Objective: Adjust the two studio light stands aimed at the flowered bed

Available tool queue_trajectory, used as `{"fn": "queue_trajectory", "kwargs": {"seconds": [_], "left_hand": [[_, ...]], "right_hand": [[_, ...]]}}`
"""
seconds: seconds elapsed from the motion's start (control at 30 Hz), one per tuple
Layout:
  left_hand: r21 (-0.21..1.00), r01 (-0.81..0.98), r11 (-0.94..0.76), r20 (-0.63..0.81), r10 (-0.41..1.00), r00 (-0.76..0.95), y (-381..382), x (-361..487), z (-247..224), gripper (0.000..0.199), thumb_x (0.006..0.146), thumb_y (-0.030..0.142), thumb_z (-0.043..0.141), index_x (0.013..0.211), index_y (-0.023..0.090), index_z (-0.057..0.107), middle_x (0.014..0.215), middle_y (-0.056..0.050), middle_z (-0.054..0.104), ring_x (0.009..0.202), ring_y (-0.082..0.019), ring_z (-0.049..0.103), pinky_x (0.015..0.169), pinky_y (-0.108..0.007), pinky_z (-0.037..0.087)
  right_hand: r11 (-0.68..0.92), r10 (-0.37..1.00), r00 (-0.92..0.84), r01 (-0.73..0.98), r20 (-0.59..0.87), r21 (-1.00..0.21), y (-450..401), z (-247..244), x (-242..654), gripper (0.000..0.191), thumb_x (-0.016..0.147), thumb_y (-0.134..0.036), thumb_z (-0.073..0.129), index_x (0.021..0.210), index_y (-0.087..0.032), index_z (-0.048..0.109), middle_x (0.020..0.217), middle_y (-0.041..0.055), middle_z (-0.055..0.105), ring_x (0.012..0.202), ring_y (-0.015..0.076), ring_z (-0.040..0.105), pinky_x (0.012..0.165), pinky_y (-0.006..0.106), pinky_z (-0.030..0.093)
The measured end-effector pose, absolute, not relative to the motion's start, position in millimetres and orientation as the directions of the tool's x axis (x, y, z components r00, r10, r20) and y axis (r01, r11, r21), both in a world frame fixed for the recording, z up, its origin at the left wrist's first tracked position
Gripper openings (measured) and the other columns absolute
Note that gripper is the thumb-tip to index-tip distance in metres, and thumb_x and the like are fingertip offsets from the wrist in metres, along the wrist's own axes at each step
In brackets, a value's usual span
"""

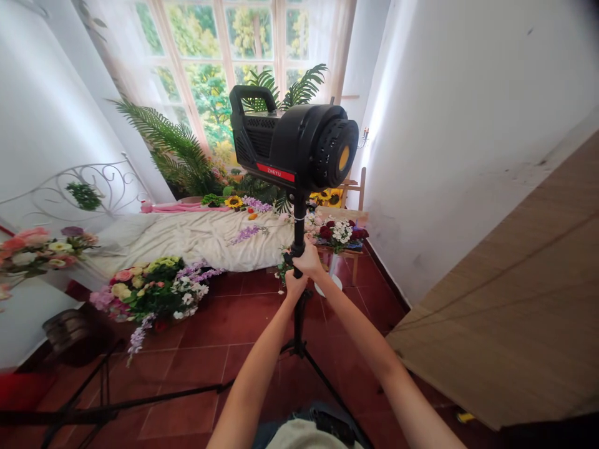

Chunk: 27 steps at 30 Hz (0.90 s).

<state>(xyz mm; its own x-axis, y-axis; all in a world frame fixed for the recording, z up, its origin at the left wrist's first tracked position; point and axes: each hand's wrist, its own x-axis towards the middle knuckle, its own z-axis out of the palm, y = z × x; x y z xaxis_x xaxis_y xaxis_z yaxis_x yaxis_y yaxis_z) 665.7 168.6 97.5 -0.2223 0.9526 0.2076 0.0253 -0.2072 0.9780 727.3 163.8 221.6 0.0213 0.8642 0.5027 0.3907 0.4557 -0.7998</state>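
A black studio light point(281, 140) with a top handle and a red label sits upright on a black light stand point(298, 321). Its round front, with a yellow disc in it, faces right. My right hand point(309, 259) is closed around the stand's column at a collar below the lamp. Just beneath it, my left hand point(296, 284) grips the same column. The stand's legs spread over the red tiled floor, partly hidden by my forearms. Some of the fingers are out of sight behind the pole.
A bed with cream bedding point(206, 240) and artificial flowers point(150, 287) lies beyond the stand. Black tripod legs point(159, 398) cross the floor at left. At right leans a large wooden panel point(515, 312). Dark red flowers point(339, 232) stand near the wall; a wooden bucket point(70, 333) is at left.
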Motion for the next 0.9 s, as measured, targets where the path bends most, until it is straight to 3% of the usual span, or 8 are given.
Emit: {"fn": "queue_trajectory", "kwargs": {"seconds": [0.13, 0.23, 0.43, 0.53, 0.63, 0.7, 0.8, 0.9], "left_hand": [[0.972, 0.023, -0.234, 0.233, 0.952, -0.198, 170.6, 666.0, 93.2, 0.022, 0.061, 0.024, 0.063, 0.045, 0.015, 0.049, 0.046, 0.002, 0.05, 0.045, -0.008, 0.042, 0.046, -0.021, 0.034], [0.969, 0.049, -0.242, 0.247, 0.949, -0.197, 172.5, 666.1, 89.2, 0.023, 0.064, 0.028, 0.063, 0.049, 0.015, 0.051, 0.048, 0.002, 0.05, 0.046, -0.008, 0.044, 0.046, -0.02, 0.035], [0.974, 0.12, -0.194, 0.218, 0.948, -0.232, 170.7, 668.6, 93.5, 0.029, 0.065, 0.027, 0.059, 0.042, 0.017, 0.043, 0.039, 0.003, 0.043, 0.038, -0.007, 0.041, 0.041, -0.019, 0.03], [0.976, 0.114, -0.185, 0.208, 0.95, -0.232, 166.6, 669.4, 99.6, 0.029, 0.065, 0.026, 0.059, 0.042, 0.018, 0.042, 0.039, 0.003, 0.044, 0.037, -0.008, 0.042, 0.04, -0.019, 0.03], [0.98, 0.101, -0.173, 0.192, 0.953, -0.233, 163.5, 669.5, 103.7, 0.029, 0.065, 0.027, 0.058, 0.043, 0.018, 0.042, 0.039, 0.003, 0.044, 0.037, -0.008, 0.042, 0.039, -0.019, 0.03], [0.979, 0.104, -0.175, 0.195, 0.954, -0.229, 162.7, 669.3, 104.6, 0.029, 0.065, 0.026, 0.058, 0.043, 0.018, 0.041, 0.039, 0.003, 0.044, 0.037, -0.008, 0.042, 0.039, -0.019, 0.03], [0.975, 0.114, -0.192, 0.214, 0.951, -0.222, 163.1, 668.7, 103.3, 0.028, 0.065, 0.027, 0.058, 0.043, 0.018, 0.042, 0.039, 0.003, 0.044, 0.037, -0.008, 0.041, 0.04, -0.019, 0.03], [0.976, 0.098, -0.194, 0.212, 0.951, -0.224, 164.5, 668.4, 100.6, 0.029, 0.064, 0.027, 0.059, 0.043, 0.018, 0.042, 0.039, 0.004, 0.043, 0.037, -0.007, 0.039, 0.04, -0.019, 0.029]], "right_hand": [[0.516, 0.856, -0.139, 0.287, 0.498, -0.807, 147.4, 202.3, 752.1, 0.043, 0.072, -0.035, 0.063, 0.11, -0.019, 0.048, 0.096, 0.0055, 0.065, 0.082, 0.0172, 0.063, 0.073, 0.029, 0.052], [0.453, 0.891, -0.131, 0.233, 0.434, -0.86, 125.6, 163.2, 772.5, 0.034, 0.083, -0.041, 0.054, 0.11, -0.021, 0.05, 0.104, 0.0076, 0.064, 0.091, 0.0166, 0.063, 0.078, 0.03, 0.053], [-0.117, 0.993, 0.02, 0.058, -0.116, -0.991, 104.6, 81.4, 778.3, 0.041, 0.083, -0.058, 0.05, 0.077, -0.018, 0.056, 0.069, 0.0043, 0.063, 0.054, 0.0129, 0.058, 0.045, 0.022, 0.047], [-0.407, 0.912, -0.172, -0.257, -0.373, -0.877, 100.1, 69.1, 765.3, 0.043, 0.09, -0.051, 0.043, 0.064, -0.018, 0.051, 0.056, 0.0029, 0.058, 0.047, 0.0102, 0.052, 0.042, 0.019, 0.042], [-0.523, 0.852, -0.351, -0.6, -0.389, -0.605, 91.9, 70.3, 754.2, 0.035, 0.093, -0.03, 0.039, 0.061, -0.018, 0.044, 0.056, 0.0, 0.055, 0.047, 0.007, 0.049, 0.045, 0.016, 0.039], [-0.546, 0.837, -0.412, -0.676, -0.359, -0.496, 85.7, 71.8, 751.1, 0.032, 0.093, -0.024, 0.037, 0.062, -0.018, 0.042, 0.057, -0.0012, 0.054, 0.047, 0.0058, 0.048, 0.045, 0.014, 0.037], [-0.554, 0.832, -0.366, -0.525, -0.416, -0.646, 77.0, 72.2, 753.2, 0.035, 0.095, -0.037, 0.034, 0.069, -0.018, 0.048, 0.061, 0.0011, 0.057, 0.047, 0.0081, 0.048, 0.043, 0.017, 0.035], [-0.339, 0.939, -0.081, -0.078, -0.333, -0.937, 69.8, 76.0, 760.9, 0.045, 0.091, -0.057, 0.032, 0.079, -0.02, 0.054, 0.069, 0.0035, 0.061, 0.053, 0.0125, 0.052, 0.047, 0.021, 0.037]]}}
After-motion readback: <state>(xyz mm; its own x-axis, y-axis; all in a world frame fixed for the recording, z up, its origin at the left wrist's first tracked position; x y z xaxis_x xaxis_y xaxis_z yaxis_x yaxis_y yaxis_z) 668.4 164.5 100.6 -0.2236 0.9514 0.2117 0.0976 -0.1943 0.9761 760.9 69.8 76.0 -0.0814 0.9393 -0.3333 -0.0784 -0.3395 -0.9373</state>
